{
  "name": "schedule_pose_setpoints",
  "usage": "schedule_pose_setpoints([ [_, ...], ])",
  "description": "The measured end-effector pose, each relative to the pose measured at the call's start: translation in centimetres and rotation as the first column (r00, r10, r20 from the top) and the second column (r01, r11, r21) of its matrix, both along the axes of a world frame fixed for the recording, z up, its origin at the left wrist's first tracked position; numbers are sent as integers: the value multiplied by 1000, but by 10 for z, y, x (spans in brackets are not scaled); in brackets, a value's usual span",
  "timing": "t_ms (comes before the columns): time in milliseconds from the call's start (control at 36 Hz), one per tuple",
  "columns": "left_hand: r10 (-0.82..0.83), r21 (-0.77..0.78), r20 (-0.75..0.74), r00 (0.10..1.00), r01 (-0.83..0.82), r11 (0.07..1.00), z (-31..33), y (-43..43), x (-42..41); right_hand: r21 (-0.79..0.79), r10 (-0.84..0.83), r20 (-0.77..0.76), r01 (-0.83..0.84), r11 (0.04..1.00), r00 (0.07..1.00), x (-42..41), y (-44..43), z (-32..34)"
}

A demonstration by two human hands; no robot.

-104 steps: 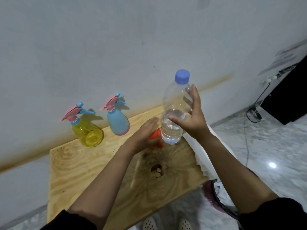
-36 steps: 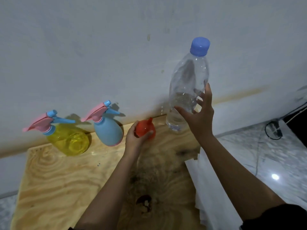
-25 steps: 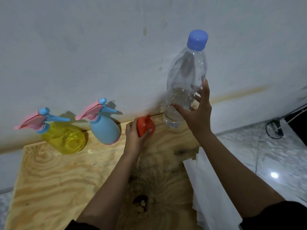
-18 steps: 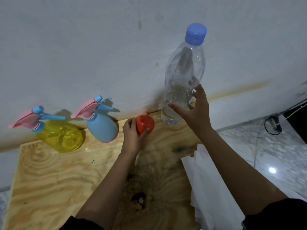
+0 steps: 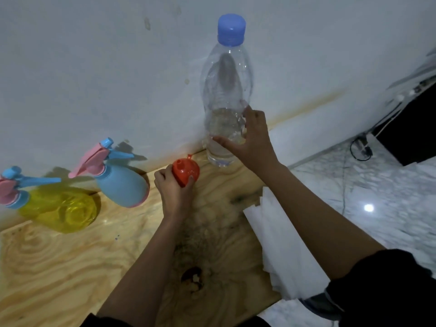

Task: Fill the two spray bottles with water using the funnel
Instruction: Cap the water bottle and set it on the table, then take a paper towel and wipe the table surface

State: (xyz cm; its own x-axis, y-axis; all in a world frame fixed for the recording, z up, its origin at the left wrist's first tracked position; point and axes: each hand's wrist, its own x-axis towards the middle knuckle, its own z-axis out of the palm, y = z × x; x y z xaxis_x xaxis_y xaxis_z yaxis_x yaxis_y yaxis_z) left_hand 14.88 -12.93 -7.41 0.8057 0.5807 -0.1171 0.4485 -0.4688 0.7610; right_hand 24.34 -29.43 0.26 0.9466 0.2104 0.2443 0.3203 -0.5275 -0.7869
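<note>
Since half a second earlier, the right hand [image 5: 253,142] had closed its straightened fingers onto the water bottle [image 5: 226,86]. The thumb lay across the near side and the fingers curled round the far side of the lower body. The left hand [image 5: 173,192] had kept its hold on the orange funnel [image 5: 186,171]. Its fingers and thumb were wrapped round the bowl, and the spout pointed up and away toward the wall.

That funnel sat just above the back part of the wooden table [image 5: 59,260], between the water bottle on its right and the blue spray bottle [image 5: 122,185] on its left. The water bottle stood upright with its blue cap [image 5: 231,29] on and water only in its lower part. Whether its base rested on the wood could not be told.

Both spray bottles still wore their pink-and-blue trigger heads. The blue one leaned close to the wall, and the yellow spray bottle [image 5: 61,208] lay just beside it, further left.

A dark knot [image 5: 192,277] marked the wood near the front. White sheets [image 5: 283,244] hung over the table's right edge, under the right forearm. Beyond them spread a marbled floor [image 5: 377,197] with a black cable [image 5: 361,149] coiled near the wall.
</note>
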Motion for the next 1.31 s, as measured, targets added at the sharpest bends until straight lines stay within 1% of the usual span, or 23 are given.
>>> schedule_pose_setpoints([
  [56, 8, -33, 18, 1000, -7, 999, 0, 0, -1, 16, 1, -43, 0, 1000, 999, -3, -5, 3],
  [139, -5, -51, 28, 1000, 7, 999, 3, 1, -4, 51, -36, -50, 38, 998, 998, -16, -16, 6],
  [222, -19, -57, 33, 999, 21, 998, 8, 1, -9, 56, -131, -16, 132, 990, 991, -32, -35, 7],
  [278, -19, -53, 63, 998, 23, 998, 14, -3, -14, 37, -197, 11, 196, 980, 980, -46, -51, 8],
  [333, -25, -60, 102, 994, 31, 998, 21, -12, -21, 34, -258, 1, 258, 966, 966, -61, -68, 8],
  [361, -53, -57, 120, 991, 60, 997, 24, -18, -24, 34, -291, -25, 292, 956, 956, -69, -77, 8],
  [417, -193, -21, 165, 967, 200, 980, 27, -30, -30, 24, -348, -68, 351, 936, 935, -85, -95, 7],
  [444, -285, -5, 186, 940, 291, 957, 27, -37, -31, 21, -373, -75, 376, 927, 925, -93, -104, 5],
  [500, -477, 32, 186, 859, 480, 877, 28, -52, -32, 16, -417, -102, 421, 907, 903, -111, -122, 2],
  [556, -645, 69, 131, 753, 642, 764, 29, -70, -33, -5, -452, -146, 456, 890, 880, -131, -138, -1],
  [611, -780, 79, 88, 619, 776, 625, 26, -89, -34, -31, -482, -193, 486, 873, 855, -151, -151, -7],
  [639, -826, 82, 70, 559, 822, 564, 25, -97, -35, -43, -493, -221, 496, 867, 842, -161, -156, -11],
  [694, -883, 96, 21, 469, 878, 468, 22, -114, -37, -71, -505, -277, 507, 859, 817, -180, -166, -19],
  [750, -929, 156, -31, 369, 920, 360, 16, -128, -39, -127, -515, -319, 502, 855, 796, -194, -174, -31],
  [806, -951, 185, -87, 296, 943, 276, 11, -139, -40, -197, -520, -359, 482, 854, 775, -206, -178, -43],
  [861, -953, 181, -130, 274, 951, 248, 7, -148, -39, -240, -522, -397, 463, 853, 755, -214, -179, -54],
  [944, -946, 205, -174, 274, 950, 237, -3, -156, -34, -283, -529, -440, 447, 849, 726, -221, -176, -69],
  [1111, -963, 336, -163, 216, 930, 151, -14, -177, -23, -357, -621, -370, 512, 781, 691, -220, -169, -85],
  [1167, -973, 369, -152, 174, 923, 107, -17, -184, -20, -379, -641, -355, 522, 764, 681, -217, -168, -85],
  [1250, -984, 427, -159, 77, 904, 2, -20, -192, -17, -395, -676, -329, 554, 733, 660, -214, -166, -86],
  [1306, -988, 449, -151, 36, 893, -36, -24, -194, -15, -406, -688, -324, 561, 721, 650, -213, -165, -87],
])
